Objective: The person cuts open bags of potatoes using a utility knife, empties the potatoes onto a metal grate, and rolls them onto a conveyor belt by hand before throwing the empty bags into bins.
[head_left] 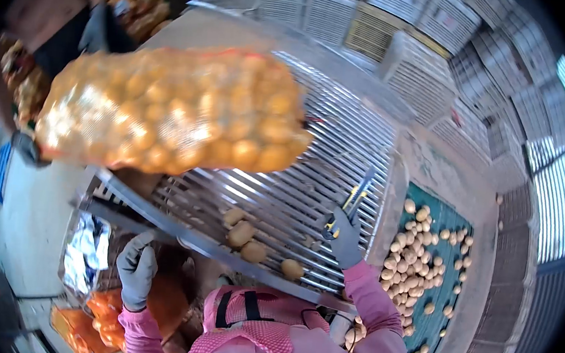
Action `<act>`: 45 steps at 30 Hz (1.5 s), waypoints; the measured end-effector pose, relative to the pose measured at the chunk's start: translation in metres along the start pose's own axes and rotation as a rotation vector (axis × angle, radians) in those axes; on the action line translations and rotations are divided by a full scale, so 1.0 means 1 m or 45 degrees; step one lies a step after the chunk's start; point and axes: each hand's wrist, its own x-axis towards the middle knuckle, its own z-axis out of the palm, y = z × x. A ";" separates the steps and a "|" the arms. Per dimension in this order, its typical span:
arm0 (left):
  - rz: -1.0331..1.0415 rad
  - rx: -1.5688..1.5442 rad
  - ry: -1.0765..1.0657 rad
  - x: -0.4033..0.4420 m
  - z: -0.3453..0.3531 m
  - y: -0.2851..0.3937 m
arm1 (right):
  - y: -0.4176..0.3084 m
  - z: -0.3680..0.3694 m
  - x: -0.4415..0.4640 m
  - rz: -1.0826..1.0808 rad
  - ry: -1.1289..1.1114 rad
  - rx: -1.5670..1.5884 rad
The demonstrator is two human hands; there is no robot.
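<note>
Clutching knife over slatted table

Clamped on it with right hand; loosely half-curled with left hand, well apart. Facing mesh sack beyond left hand (gripped by another person's gloved hand), with potatoes between.

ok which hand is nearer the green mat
Right. The right hand holds a tool above the metal rack, on the side by the green mat; the left hand is off the rack, farther left.
</note>
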 end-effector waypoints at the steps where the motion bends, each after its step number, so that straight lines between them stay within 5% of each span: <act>1: 0.130 -0.060 -0.114 0.014 0.025 0.008 | -0.005 -0.003 0.002 -0.015 0.096 0.095; 4: 0.461 0.038 -0.388 0.059 0.097 0.031 | -0.012 -0.032 0.011 -0.072 0.146 0.186; 8: 0.817 0.690 -0.603 0.132 0.201 0.072 | -0.009 -0.077 0.030 0.018 0.185 0.188; 14: 0.505 1.287 -0.954 0.231 0.350 0.043 | -0.001 -0.110 0.073 0.065 0.191 0.324; 16: 0.572 2.127 -1.193 0.252 0.378 0.012 | 0.004 -0.110 0.087 0.116 0.133 0.383; 19: 0.708 2.752 -1.236 0.232 0.403 -0.026 | 0.001 -0.102 0.105 0.169 0.140 0.400; 22: 0.626 2.778 -1.080 0.228 0.401 -0.053 | 0.004 -0.098 0.119 0.281 0.048 0.398; 23: 0.903 2.564 -1.048 0.231 0.388 -0.054 | 0.005 -0.096 0.123 0.275 -0.021 0.384; 28: 1.021 2.280 -0.911 0.220 0.361 -0.055 | -0.005 -0.073 0.140 0.350 -0.204 0.332; 31: 0.588 1.848 -0.780 0.219 0.360 -0.041 | 0.001 -0.055 0.159 0.354 -0.287 0.300; 35: 0.465 1.872 -0.532 0.233 0.367 -0.045 | 0.009 -0.048 0.177 0.479 -0.398 0.249; 39: 0.497 1.984 -0.536 0.237 0.369 -0.047 | 0.024 -0.055 0.173 0.603 -0.482 0.086; 41: 0.783 1.982 -1.100 0.238 0.370 -0.041 | 0.023 -0.058 0.171 0.553 -0.553 -0.133; 42: 0.772 1.986 -1.099 0.236 0.370 -0.043 | 0.023 -0.059 0.171 0.560 -0.559 -0.133; 44: 0.906 2.083 -1.204 0.229 0.366 -0.052 | 0.023 -0.058 0.173 0.125 -0.544 -0.373; 45: 0.983 2.375 -1.245 0.224 0.365 -0.058 | 0.016 -0.057 0.177 0.164 -0.577 -0.411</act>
